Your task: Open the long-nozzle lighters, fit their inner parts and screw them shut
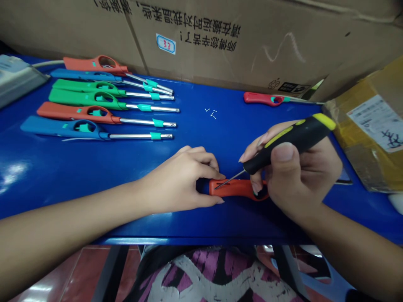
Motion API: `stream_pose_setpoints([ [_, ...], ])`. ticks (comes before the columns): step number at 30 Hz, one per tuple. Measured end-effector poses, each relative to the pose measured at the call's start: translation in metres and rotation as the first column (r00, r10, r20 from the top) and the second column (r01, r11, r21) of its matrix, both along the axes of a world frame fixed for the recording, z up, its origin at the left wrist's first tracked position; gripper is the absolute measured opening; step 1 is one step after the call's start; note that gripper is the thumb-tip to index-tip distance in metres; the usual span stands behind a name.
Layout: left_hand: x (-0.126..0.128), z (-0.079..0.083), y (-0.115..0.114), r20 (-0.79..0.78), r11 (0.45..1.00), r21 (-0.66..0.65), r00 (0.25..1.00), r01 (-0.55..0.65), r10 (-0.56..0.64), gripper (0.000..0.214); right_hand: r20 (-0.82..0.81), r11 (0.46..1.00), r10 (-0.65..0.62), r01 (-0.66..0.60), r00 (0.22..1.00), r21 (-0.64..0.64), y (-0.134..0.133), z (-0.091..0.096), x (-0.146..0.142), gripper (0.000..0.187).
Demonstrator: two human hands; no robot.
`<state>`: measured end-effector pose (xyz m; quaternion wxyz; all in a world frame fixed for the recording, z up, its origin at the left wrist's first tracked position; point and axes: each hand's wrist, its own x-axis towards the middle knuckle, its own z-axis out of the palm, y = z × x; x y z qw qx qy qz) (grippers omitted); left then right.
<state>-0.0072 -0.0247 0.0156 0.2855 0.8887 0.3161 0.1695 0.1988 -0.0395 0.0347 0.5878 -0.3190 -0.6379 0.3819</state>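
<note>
An orange lighter (234, 188) lies on the blue table near its front edge, partly covered by both hands. My left hand (192, 178) grips the lighter's left end between thumb and fingers. In my right hand (291, 176) is a screwdriver (292, 140) with a black and yellow handle, held tilted. Its thin metal tip meets the lighter's top face near a small slot at the left end. Some of my right fingers also reach down to the lighter's opening. The lighter's right end is hidden behind my right hand.
Several long-nosed lighters (75, 113) in orange, blue and green lie in a row at the left. A red lighter (261, 99) lies at the back right. Tiny white pieces (211, 113) are mid-table. Cardboard boxes (201, 42) stand behind; a taped box (368, 126) stands right.
</note>
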Motion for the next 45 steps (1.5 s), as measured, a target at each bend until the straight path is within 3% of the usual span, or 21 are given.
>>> stream_pose_setpoints([
  [17,0.001,0.000,0.000,0.002,1.000,0.001,1.000,-0.002,0.002,0.029,0.045,1.000,0.008,-0.009,0.999,0.024,0.002,-0.002,0.001,0.008],
  [23,-0.001,-0.001,0.000,0.004,1.000,0.010,1.000,0.002,-0.002,0.029,0.148,0.986,-0.027,0.002,0.989,0.167,0.001,0.000,0.007,0.010],
  [28,0.001,0.000,0.001,-0.003,1.000,0.007,1.000,0.001,-0.001,0.028,0.235,0.988,-0.004,-0.033,0.972,0.150,-0.002,0.005,0.012,0.011],
  [45,0.001,0.001,0.000,-0.007,1.000,-0.009,1.000,0.002,-0.002,0.026,0.268,0.986,-0.008,-0.037,0.963,0.160,-0.003,0.008,0.015,0.014],
])
